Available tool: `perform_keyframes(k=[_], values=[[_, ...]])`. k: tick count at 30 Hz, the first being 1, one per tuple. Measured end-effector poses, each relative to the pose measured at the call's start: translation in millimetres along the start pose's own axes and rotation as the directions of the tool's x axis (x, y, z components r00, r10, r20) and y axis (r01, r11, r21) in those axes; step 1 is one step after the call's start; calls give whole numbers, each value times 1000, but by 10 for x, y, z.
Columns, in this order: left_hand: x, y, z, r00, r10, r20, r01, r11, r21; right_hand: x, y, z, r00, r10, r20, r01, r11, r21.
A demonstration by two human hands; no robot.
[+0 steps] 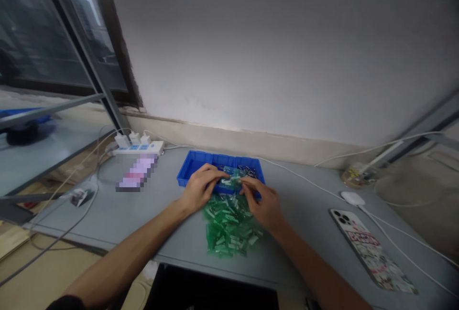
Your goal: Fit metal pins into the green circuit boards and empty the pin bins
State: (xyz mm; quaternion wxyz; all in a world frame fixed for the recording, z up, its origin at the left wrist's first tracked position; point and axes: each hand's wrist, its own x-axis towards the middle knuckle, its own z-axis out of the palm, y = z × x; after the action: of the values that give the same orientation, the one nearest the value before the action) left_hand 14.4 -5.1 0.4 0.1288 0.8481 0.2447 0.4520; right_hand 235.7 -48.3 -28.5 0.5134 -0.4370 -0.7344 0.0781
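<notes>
Over the front of a blue divided tray (184,169), both hands pinch a small greenish clear plastic bag (232,179) with pale pieces showing in it. My left hand (201,187) grips its left side between thumb and forefinger. At the opposite side, my right hand (264,203) closes its fingertips on the bag. Small dark and shiny metal parts (248,169) lie in the tray's right compartment. Just below the hands, a heap of similar green bags (231,233) spreads over the grey table (163,236). Fingers cover part of the held bag.
A power strip (156,147) with white plugs stands at the back left, beside a lit phone (138,174). On the right lie a patterned phone (373,250) and a white earbud case (353,198). A white cable (301,175) crosses the table; a jar (353,176) stands behind.
</notes>
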Motion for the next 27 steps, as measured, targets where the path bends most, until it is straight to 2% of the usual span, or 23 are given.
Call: perform_keyframes(k=[4,7,9,15,19,27], values=[[14,6,3,999,45,-1,-45,999,29,42,7,-15,997,-78,-13,77,996,-32],[24,11,13,996,76,-48,-73,996,60,77,-18,-27,989,-146,-23,146,989,-23],[23,8,22,994,79,-72,-75,996,56,77,-23,-15,991,-125,-38,124,992,-8],[-11,5,43,997,-50,-65,47,998,-40,18,3,52,991,99,-89,-92,993,78],[-2,21,26,1000,29,-12,-29,1000,-6,25,-25,16,994,72,-78,-67,995,75],[9,-10,20,997,58,-52,-56,998,41,40,-21,-7,999,13,-52,-13,1000,2]])
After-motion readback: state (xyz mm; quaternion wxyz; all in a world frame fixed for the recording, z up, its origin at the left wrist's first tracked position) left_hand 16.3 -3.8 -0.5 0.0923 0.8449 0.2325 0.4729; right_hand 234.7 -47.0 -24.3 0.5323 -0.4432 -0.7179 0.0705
